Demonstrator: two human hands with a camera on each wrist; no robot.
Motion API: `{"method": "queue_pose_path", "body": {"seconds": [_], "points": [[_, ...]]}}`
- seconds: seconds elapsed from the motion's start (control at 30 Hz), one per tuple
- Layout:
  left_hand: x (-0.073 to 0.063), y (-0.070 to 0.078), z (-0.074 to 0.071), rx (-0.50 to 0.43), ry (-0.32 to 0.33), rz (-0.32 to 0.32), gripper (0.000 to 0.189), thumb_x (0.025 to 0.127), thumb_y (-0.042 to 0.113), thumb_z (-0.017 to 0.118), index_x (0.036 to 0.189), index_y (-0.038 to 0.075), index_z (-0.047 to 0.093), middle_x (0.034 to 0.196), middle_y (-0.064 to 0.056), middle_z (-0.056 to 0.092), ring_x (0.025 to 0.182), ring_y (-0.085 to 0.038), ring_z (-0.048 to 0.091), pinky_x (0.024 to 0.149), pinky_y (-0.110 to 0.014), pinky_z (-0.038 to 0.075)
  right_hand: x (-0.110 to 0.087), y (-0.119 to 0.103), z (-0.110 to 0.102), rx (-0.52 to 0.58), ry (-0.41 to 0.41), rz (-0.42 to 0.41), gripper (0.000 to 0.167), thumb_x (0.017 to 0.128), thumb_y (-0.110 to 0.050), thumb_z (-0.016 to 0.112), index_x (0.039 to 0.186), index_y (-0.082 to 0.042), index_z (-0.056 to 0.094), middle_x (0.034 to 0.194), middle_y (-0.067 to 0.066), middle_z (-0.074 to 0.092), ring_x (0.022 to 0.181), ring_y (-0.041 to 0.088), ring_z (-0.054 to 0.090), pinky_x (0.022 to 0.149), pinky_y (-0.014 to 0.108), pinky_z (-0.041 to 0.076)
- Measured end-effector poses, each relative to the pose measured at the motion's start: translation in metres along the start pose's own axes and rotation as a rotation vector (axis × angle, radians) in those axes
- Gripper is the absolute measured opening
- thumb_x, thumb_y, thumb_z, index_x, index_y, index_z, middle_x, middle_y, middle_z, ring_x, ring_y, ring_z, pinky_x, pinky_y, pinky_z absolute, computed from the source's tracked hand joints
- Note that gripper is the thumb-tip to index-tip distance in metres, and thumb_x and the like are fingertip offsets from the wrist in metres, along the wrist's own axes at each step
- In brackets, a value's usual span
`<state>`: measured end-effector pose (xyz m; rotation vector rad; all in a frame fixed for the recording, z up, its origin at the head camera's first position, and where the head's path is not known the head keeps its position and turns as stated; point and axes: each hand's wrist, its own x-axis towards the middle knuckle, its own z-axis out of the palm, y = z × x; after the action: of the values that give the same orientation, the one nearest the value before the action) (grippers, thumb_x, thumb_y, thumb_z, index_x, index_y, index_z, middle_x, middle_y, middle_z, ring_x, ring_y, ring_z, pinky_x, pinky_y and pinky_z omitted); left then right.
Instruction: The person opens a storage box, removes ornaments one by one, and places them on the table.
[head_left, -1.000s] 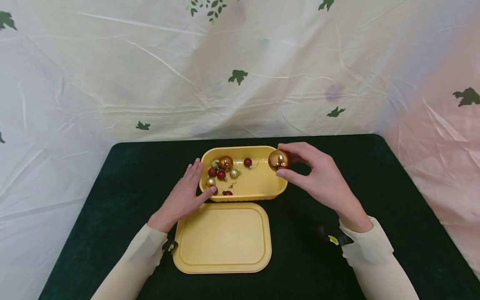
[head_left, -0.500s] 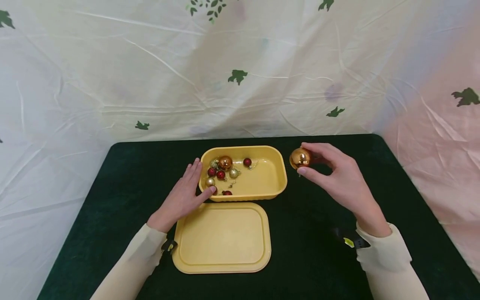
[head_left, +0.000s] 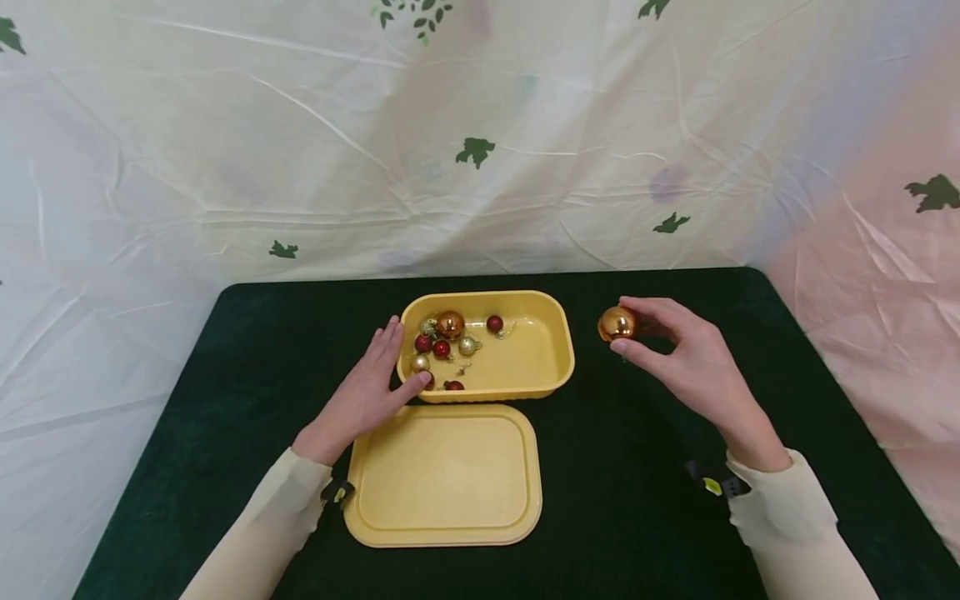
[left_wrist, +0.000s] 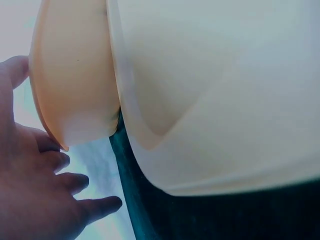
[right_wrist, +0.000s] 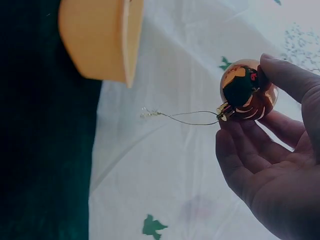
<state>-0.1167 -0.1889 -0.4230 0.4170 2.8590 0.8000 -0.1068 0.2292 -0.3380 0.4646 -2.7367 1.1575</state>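
ornament (head_left: 617,323), one, in right hand (head_left: 693,362)

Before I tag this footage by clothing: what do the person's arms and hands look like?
The left hand and right hand wear no gloves. The left sleeve and right sleeve are plain cream. At each wrist shows a dark device with a yellow-green patch.

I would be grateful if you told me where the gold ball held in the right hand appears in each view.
Head: the gold ball is right of centre, in the right hand.
Left wrist: not in this picture.
Right wrist: right of centre, in the upper half.
Shared landmark: the yellow box, near centre in the head view, upper left in both wrist views.
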Motion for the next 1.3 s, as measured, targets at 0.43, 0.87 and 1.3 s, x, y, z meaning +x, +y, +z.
{"method": "queue_pose_path", "body": {"seconds": [0.43,0.87,1.3], "points": [[0.002,-0.004,-0.005,-0.031,-0.049,0.016,0.098,0.101,0.062,0.055,0.166,0.006,0.006,0.174,-0.008,-0.001,0.159,-0.037,0.004,0.125,-0.056,0.016,0.009,0.048,0.010,-0.052,-0.082,0.102,0.058,0.098,-0.040,0.073,0.146,-0.011,0.057,0.134,0.014,0.062,0.114,0.028,0.059,0.095,0.046,0.053],[0.001,-0.004,-0.005,-0.037,-0.049,0.014,0.099,0.100,0.062,0.055,0.166,0.006,0.007,0.174,-0.008,-0.001,0.159,-0.036,0.004,0.125,-0.056,0.016,0.021,0.076,0.029,-0.082,-0.192,0.189,0.063,0.099,-0.040,0.072,0.148,-0.006,0.054,0.139,0.021,0.057,0.116,0.035,0.055,0.096,0.057,0.052],[-0.001,-0.005,-0.003,-0.022,-0.048,-0.002,0.101,0.099,0.066,0.055,0.167,0.009,0.006,0.174,-0.006,-0.001,0.159,-0.035,0.004,0.125,-0.057,0.017,0.025,0.086,0.041,-0.090,-0.277,0.213,0.060,0.099,-0.035,0.073,0.149,-0.007,0.053,0.143,0.020,0.055,0.119,0.035,0.056,0.098,0.057,0.051]]}}
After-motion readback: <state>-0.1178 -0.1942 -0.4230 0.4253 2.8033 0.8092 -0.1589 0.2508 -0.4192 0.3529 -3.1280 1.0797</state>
